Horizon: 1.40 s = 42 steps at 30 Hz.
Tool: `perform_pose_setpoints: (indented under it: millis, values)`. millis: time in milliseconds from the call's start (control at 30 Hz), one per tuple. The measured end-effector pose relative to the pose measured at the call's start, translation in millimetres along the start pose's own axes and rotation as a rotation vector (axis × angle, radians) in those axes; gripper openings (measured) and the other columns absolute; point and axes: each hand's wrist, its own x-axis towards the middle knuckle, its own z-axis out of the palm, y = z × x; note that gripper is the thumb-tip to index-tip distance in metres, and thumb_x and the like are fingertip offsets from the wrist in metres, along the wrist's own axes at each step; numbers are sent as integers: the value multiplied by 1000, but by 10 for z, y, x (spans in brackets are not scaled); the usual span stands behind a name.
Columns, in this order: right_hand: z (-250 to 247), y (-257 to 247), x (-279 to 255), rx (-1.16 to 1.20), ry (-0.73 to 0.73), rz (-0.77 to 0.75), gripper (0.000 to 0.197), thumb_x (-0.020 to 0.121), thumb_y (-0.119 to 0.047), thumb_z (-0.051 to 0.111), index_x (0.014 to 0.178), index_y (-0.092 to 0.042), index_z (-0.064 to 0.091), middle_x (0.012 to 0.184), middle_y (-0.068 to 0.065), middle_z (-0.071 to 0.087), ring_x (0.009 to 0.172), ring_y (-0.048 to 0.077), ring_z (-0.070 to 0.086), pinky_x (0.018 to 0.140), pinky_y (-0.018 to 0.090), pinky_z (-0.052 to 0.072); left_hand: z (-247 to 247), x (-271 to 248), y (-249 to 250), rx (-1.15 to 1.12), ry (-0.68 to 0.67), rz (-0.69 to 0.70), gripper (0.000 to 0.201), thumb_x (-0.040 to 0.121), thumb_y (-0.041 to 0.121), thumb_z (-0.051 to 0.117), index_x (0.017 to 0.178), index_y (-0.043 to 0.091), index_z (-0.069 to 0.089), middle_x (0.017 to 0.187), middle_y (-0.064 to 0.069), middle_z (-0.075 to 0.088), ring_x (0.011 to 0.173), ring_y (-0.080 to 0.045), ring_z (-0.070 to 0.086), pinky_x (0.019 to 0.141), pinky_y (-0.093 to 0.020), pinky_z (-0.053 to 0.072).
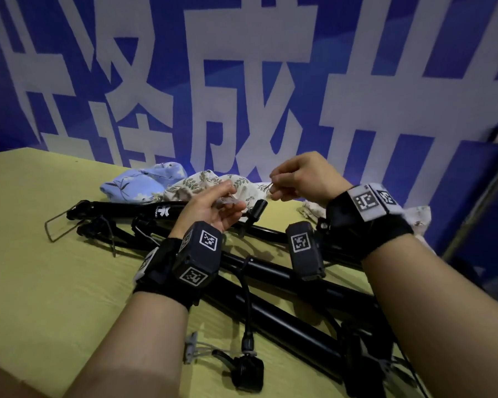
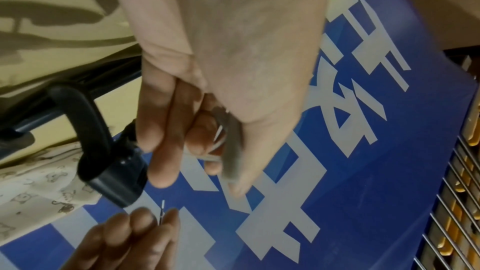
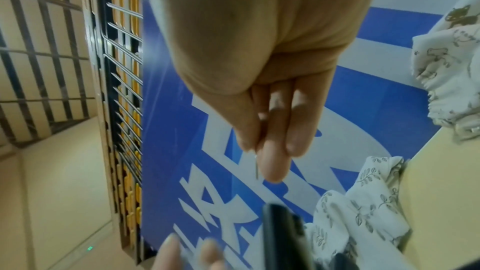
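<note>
Above the table, my left hand curls its fingers and thumb round a small clear plastic packet; in the left wrist view the packet looks grey and blurred. My right hand is a short way to its right and pinches a thin metal needle between thumb and fingertips. The needle sticks out past the fingertips. A black pump hose head stands up between the two hands, untouched.
Several black floor pumps lie crossed on the yellow-green table, one hose head near the front edge. Blue floral cloth and leaf-print cloth are piled at the back. A blue banner stands behind; a wire rack is at right.
</note>
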Motion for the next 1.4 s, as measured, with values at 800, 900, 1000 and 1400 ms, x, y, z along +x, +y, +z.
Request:
perform_pose_setpoints:
  millis: [800,900,1000,1400]
  values:
    - [126,193,-205,199,-13,-91,6,84,3,65,87,-2,63,77,12,70,66,15,67,65,25,55,101,-52,-130,141,-156,-55,21,82,17,53,93,6,67,81,-9,71,66,-23,71,55,-26,57]
    - [128,188,-218,203,1,-96,8,82,4,68,83,-3,64,79,14,70,68,18,67,65,26,55,96,-56,-132,165,-160,-63,18,91,15,48,98,7,63,80,-7,72,64,-19,71,49,-21,54]
    - [137,197,-220,160,38,-118,6,82,2,67,84,-3,65,78,13,70,69,19,67,66,29,56,99,-60,-121,203,-166,-45,20,96,15,44,94,11,63,78,0,71,58,-12,67,43,-15,45]
    - [216,271,-185,-3,71,-166,11,84,-4,66,78,-13,63,78,7,72,73,16,71,69,27,57,82,-27,-115,171,-126,-7,22,99,11,43,92,12,63,79,-2,72,55,-14,67,47,-19,51]
